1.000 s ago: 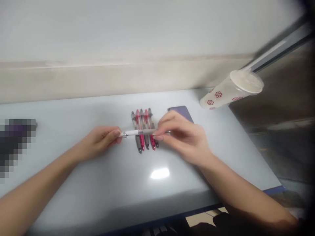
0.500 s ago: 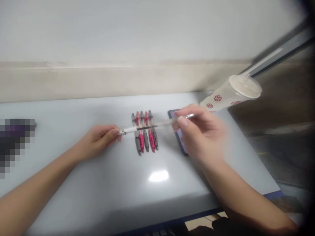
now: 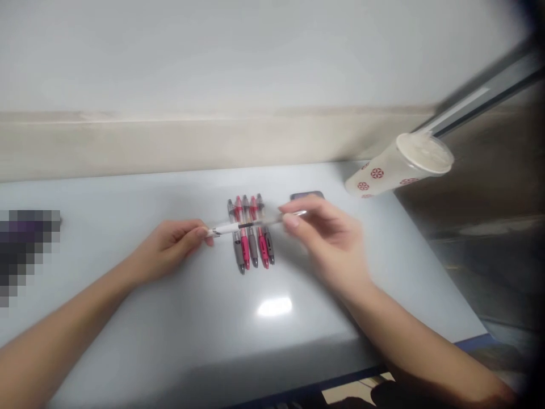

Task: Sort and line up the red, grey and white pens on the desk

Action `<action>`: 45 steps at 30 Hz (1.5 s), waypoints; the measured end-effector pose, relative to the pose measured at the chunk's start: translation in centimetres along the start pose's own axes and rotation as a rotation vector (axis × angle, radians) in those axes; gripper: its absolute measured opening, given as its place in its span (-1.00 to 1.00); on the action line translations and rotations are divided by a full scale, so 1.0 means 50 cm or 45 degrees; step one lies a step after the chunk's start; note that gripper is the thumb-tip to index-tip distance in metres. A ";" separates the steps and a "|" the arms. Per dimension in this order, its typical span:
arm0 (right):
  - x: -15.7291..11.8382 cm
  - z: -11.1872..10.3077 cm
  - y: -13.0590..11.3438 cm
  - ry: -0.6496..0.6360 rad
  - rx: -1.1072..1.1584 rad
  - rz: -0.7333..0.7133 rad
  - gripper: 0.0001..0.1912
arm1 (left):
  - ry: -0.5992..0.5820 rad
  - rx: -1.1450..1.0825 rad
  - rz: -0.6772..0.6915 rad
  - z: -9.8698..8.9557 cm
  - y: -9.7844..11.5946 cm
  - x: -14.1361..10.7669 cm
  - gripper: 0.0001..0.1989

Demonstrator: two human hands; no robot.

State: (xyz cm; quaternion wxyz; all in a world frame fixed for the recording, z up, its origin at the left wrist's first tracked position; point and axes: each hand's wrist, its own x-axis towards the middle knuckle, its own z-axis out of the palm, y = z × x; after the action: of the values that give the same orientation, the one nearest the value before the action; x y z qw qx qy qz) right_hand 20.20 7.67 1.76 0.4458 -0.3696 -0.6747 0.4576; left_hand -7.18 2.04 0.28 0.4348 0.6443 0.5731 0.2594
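Observation:
My left hand pinches the end of a white pen part, whose dark inner piece points right. In my right hand is a clear, silver-tipped pen barrel, gripped between thumb and fingers and smeared by motion. Its left end lies close to or over the dark piece; whether they touch I cannot tell. Beneath them, several pens with grey and red grips lie side by side on the white table.
A white cup with red patterns stands at the back right. Behind my right hand a phone is mostly hidden. A dark, pixelated object lies at the far left, and a wall runs along the back.
My right hand has moved left with the clear barrel, closer to the white pen part, and covers more of the phone. My left hand has hardly moved.

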 end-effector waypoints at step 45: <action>-0.009 0.001 -0.001 -0.556 -0.470 -0.115 -0.75 | 0.218 -0.392 -0.030 0.001 -0.005 0.008 -0.89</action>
State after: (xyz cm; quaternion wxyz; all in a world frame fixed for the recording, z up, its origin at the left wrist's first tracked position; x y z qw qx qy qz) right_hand 20.29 7.22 1.70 0.2350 -0.3067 -0.8424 0.3756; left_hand -7.15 2.42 -0.03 0.4809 0.5388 0.5692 0.3930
